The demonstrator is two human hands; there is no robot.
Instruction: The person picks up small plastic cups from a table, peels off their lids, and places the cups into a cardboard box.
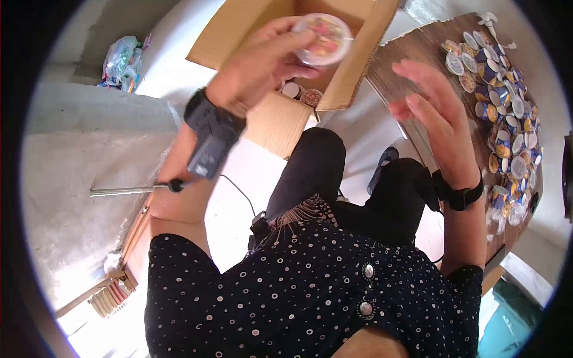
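My left hand (268, 56) grips a round clear-lidded cup (324, 39) with red and yellow bits showing through its top. It holds the cup over the open cardboard box (271, 126). Inside the box, a white-lidded cup (291, 90) and a cup with reddish contents (311, 97) show near the lower flap; the rest of the box's inside is partly hidden by my left hand. My right hand (433, 110) is raised to the right of the box, near the brown table's edge, fingers apart and holding nothing.
On the brown table (412, 56) at the right, several blue-and-yellow cups (500, 95) lie in a long cluster. A white fan-like object (489, 19) sits at the table's far end. Plastic bags (122, 58) lie at the upper left. A metal rod (122, 191) crosses beside my left arm.
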